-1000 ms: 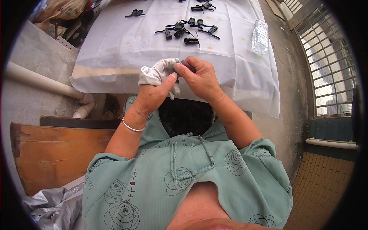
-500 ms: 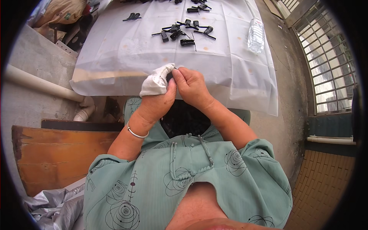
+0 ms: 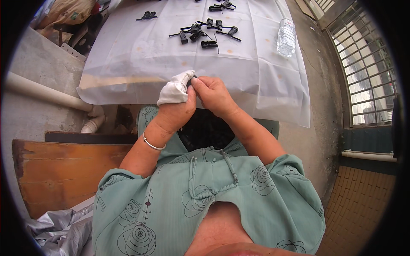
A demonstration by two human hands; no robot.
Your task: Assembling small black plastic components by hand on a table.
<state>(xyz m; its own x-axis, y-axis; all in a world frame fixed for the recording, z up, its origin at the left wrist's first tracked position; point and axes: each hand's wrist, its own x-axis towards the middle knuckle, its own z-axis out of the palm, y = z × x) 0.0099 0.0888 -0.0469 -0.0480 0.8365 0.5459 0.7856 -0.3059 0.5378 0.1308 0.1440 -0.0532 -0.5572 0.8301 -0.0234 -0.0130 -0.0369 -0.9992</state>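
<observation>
Just short of the table's near edge, my hands meet over a small black piece [image 3: 191, 80], mostly hidden by fingers and cloth. My left hand [image 3: 181, 112] has a white cloth covering [image 3: 173, 91], perhaps a glove, over its fingers, while the thumb is bare; it closes on the piece from the left. From the right, my bare right hand [image 3: 215, 96] pinches the same piece between thumb and curled fingers. Beyond them, several small black plastic parts with thin strips [image 3: 195, 32] lie in a loose cluster on the table.
A translucent plastic sheet [image 3: 141, 53] covers the table. Farther left on it lies another black part [image 3: 147, 16]; a clear bottle [image 3: 286, 38] is at the right. Dark contents [image 3: 205, 130] show below my hands. A pipe [image 3: 47, 91] and brown board [image 3: 72, 175] are on the left.
Slightly more of the black piece shows between my hands. My right hand has shifted a little, its fingers still pinched; the parts on the table keep their arrangement.
</observation>
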